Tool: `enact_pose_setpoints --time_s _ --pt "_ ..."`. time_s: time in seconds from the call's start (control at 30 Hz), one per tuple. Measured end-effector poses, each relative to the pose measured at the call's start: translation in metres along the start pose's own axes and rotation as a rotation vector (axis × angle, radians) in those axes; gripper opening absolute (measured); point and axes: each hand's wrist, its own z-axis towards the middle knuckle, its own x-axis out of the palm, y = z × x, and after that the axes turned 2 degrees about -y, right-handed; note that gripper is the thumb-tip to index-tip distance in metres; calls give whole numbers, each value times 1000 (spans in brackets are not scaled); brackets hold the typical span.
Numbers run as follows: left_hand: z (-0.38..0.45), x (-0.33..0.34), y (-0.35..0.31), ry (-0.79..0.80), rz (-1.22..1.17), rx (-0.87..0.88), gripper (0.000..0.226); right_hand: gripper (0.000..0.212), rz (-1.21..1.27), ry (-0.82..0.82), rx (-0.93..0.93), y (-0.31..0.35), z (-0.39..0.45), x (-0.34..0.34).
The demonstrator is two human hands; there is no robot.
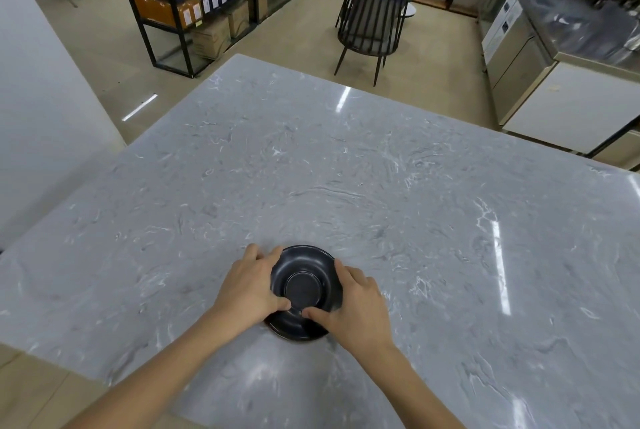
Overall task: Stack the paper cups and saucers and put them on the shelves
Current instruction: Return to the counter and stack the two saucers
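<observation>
- black saucers (304, 290) sit stacked on the grey marble table (381, 186), near its front edge.
- left hand (247, 290) grips the stack's left rim, thumb resting on top.
- right hand (356, 307) clasps the right rim, thumb on the top saucer too.
- black shelves (194, 6) stand well apart, across the floor.

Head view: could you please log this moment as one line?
stage: gripping stack | object: black glossy ceramic saucers, stacked on grey marble table | left hand: on left rim | right hand: on right rim | cups: none visible
</observation>
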Motion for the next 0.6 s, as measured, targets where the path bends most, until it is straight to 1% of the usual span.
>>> enact_pose_setpoints --time_s 0.17,0.3,0.4,0.47,0.6 --pt "3 -2 0 47 -4 -26 105 97 16 6 -11 -3 0 3" --pt "5 -4 -4 69 41 -49 108 96 23 12 -22 -4 0 5" --pt "7 -5 -6 87 78 -63 105 97 25 19 -24 -4 -1 5" --pt "6 -6 -7 87 94 -57 101 96 25 20 -31 -4 -2 6" --pt "4 -5 -5 76 95 -35 101 95 29 22 -32 -4 -2 7"
